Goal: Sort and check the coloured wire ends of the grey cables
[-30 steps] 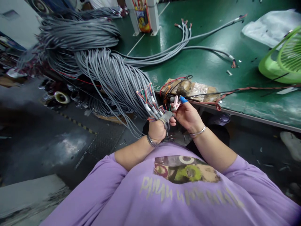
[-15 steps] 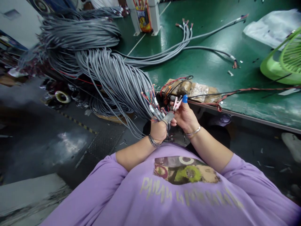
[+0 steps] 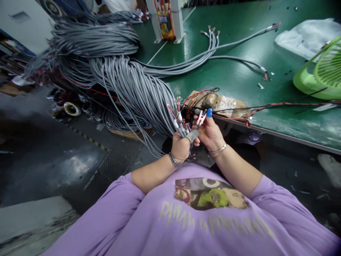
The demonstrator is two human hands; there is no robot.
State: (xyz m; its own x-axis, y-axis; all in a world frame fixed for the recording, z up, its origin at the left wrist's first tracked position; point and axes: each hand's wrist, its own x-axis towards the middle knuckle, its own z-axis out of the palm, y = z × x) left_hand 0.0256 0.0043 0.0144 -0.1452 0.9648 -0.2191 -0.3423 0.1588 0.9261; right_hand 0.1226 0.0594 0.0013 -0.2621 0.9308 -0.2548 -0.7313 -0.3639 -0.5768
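My left hand (image 3: pixel 181 147) is closed around the ends of several grey cables (image 3: pixel 176 124), whose thin coloured wires (image 3: pixel 177 106) fan out above the fist. A grey wrap (image 3: pixel 192 136) covers its thumb, which points toward the other hand. Close beside it on the right, my right hand (image 3: pixel 211 137) grips a small tool with pink handles (image 3: pixel 201 118); its exact kind is not clear. A blue finger cover (image 3: pixel 209 112) sits on the right thumb, at the tool's handles. The tool's working end and the wire tips near it are partly hidden between the fingers.
A large bundle of grey cables (image 3: pixel 130 78) hangs over the green table's (image 3: pixel 239 85) left edge. Taped cardboard (image 3: pixel 226 105) with red and black wires lies at the near edge. A green fan (image 3: pixel 319 74), plastic bag (image 3: pixel 306 37) and loose cables (image 3: pixel 186 69) rest farther back.
The camera view has shifted slightly, so the table and cables appear a little lower. Both hands keep nearly the same pose, with the pink-handled tool still in the right one.
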